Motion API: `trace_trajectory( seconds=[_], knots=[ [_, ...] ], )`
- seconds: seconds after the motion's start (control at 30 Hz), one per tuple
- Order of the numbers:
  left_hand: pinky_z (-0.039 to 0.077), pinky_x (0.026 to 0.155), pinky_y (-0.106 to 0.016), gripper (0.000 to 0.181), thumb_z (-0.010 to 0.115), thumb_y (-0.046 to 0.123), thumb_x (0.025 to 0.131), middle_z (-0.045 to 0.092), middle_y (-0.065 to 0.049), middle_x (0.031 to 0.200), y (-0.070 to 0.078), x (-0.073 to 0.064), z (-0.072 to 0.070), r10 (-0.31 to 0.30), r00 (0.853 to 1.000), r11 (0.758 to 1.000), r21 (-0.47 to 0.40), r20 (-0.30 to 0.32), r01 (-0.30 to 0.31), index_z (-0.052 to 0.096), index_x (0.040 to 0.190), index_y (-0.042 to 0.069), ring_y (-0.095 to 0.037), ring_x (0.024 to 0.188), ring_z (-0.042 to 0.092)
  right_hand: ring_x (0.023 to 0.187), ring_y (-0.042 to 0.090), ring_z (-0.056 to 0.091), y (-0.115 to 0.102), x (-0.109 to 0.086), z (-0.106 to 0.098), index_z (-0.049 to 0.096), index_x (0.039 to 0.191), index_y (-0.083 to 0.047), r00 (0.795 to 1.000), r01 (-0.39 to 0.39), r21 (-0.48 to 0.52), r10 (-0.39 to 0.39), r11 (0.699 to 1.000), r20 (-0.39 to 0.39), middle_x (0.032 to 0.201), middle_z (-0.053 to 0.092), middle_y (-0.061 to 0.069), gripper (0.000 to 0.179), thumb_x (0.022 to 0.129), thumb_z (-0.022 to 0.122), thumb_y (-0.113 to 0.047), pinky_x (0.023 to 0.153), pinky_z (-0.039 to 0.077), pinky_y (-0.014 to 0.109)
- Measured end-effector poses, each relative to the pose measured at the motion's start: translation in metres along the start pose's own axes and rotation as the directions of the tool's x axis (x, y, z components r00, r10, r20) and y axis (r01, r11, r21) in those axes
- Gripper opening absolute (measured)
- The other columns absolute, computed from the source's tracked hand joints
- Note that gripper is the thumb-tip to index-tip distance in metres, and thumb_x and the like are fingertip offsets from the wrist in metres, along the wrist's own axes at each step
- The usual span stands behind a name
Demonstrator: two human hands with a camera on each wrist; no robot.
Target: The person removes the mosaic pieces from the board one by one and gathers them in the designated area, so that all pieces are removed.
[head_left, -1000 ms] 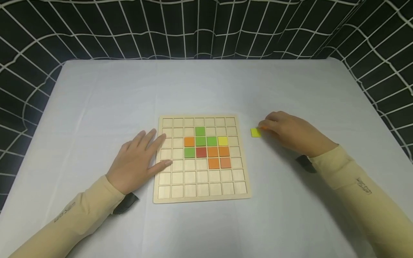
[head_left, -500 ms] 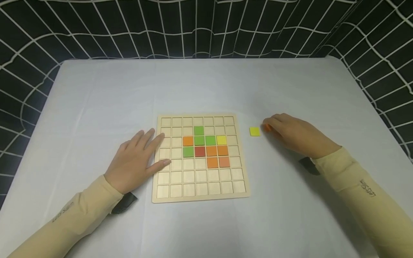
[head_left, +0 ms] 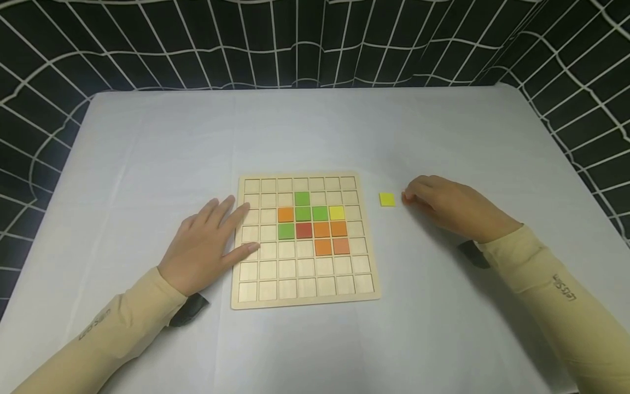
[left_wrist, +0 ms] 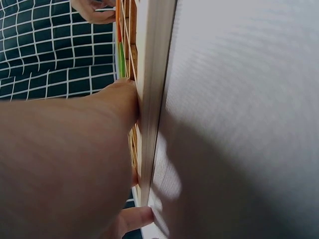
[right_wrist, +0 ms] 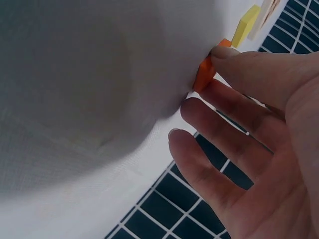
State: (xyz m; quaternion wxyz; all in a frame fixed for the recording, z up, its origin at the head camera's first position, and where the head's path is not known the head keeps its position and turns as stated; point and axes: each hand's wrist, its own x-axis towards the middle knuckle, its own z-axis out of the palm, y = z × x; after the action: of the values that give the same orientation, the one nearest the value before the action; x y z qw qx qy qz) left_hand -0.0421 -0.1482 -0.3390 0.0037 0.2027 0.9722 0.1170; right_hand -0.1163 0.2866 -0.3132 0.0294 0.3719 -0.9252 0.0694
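Note:
A square wooden grid board [head_left: 307, 271] lies on the white-covered table, with green, orange, yellow and red square tiles in several of its middle cells. My left hand [head_left: 199, 251] rests flat at the board's left side, fingers spread and straight, its index finger and thumb reaching over the edge. To the right of the board, my right hand [head_left: 445, 205] pinches an orange tile [right_wrist: 203, 74] between thumb and index finger, low over the cloth; the other fingers are loosely bent. Just left of those fingertips lies a loose yellow tile [head_left: 387, 200], apart from the hand.
Dark cloth with a white grid pattern [head_left: 275, 44] hangs behind the table and at both sides. White cloth [head_left: 295, 131] covers the tabletop. A small dark object [head_left: 189, 311] shows under the left wrist, and a similar dark one [head_left: 473, 254] under the right wrist.
My right hand has drawn slightly right, away from the yellow tile, with the orange tile in its fingers. The left hand stays in place on the board.

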Motion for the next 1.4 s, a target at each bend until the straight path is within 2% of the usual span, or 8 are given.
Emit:
trace_trajectory(
  seconds=[0.33,0.7,0.9,1.17,1.4],
  knots=[
    [0.038,0.095,-0.063,0.071,0.055,0.053,0.091,0.036,-0.019,0.149,0.000,0.000,-0.002,-0.014,0.999,1.000,-0.021,0.038,0.015,0.038,0.147,0.012,-0.044,0.135,0.033,0.098,0.021,0.064,-0.001,0.002,0.000,0.066,0.102,-0.007,1.000,-0.011,-0.011,0.011,1.000,0.024,0.102,0.065,0.003,0.023,0.081,0.071,0.004,0.082,0.054,0.038],
    [0.037,0.096,-0.062,0.071,0.056,0.053,0.091,0.037,-0.019,0.149,0.001,0.000,-0.003,-0.017,0.999,1.000,-0.022,0.040,0.018,0.038,0.147,0.013,-0.044,0.135,0.033,0.092,0.022,0.064,-0.003,0.012,-0.006,0.065,0.099,-0.006,0.997,0.063,-0.014,-0.064,0.998,-0.035,0.098,0.064,0.005,0.022,0.079,0.074,-0.001,0.076,0.055,0.038],
    [0.037,0.097,-0.062,0.072,0.055,0.054,0.091,0.036,-0.018,0.150,-0.001,-0.002,-0.001,-0.021,0.999,1.000,-0.022,0.045,0.022,0.037,0.147,0.013,-0.044,0.135,0.033,0.095,0.024,0.063,-0.011,0.024,-0.004,0.066,0.101,-0.004,0.998,0.062,0.000,-0.062,0.998,-0.006,0.101,0.064,0.007,0.023,0.080,0.072,0.001,0.080,0.054,0.038],
    [0.038,0.096,-0.061,0.072,0.055,0.054,0.091,0.037,-0.019,0.149,-0.001,-0.002,0.000,-0.014,1.000,1.000,-0.019,0.023,0.015,0.038,0.147,0.013,-0.043,0.135,0.035,0.092,0.021,0.060,-0.024,0.045,-0.005,0.064,0.101,-0.006,0.991,0.131,0.008,-0.131,0.991,0.001,0.099,0.063,0.005,0.022,0.081,0.073,-0.001,0.078,0.054,0.035],
    [0.037,0.097,-0.061,0.072,0.054,0.054,0.092,0.036,-0.018,0.150,0.000,-0.002,-0.002,-0.020,0.999,1.000,-0.022,0.031,0.021,0.037,0.148,0.013,-0.043,0.135,0.033,0.089,0.022,0.061,-0.037,0.067,-0.005,0.064,0.103,-0.004,0.984,0.176,0.013,-0.176,0.984,0.009,0.097,0.064,0.008,0.020,0.083,0.070,0.000,0.077,0.054,0.036]
  ],
)
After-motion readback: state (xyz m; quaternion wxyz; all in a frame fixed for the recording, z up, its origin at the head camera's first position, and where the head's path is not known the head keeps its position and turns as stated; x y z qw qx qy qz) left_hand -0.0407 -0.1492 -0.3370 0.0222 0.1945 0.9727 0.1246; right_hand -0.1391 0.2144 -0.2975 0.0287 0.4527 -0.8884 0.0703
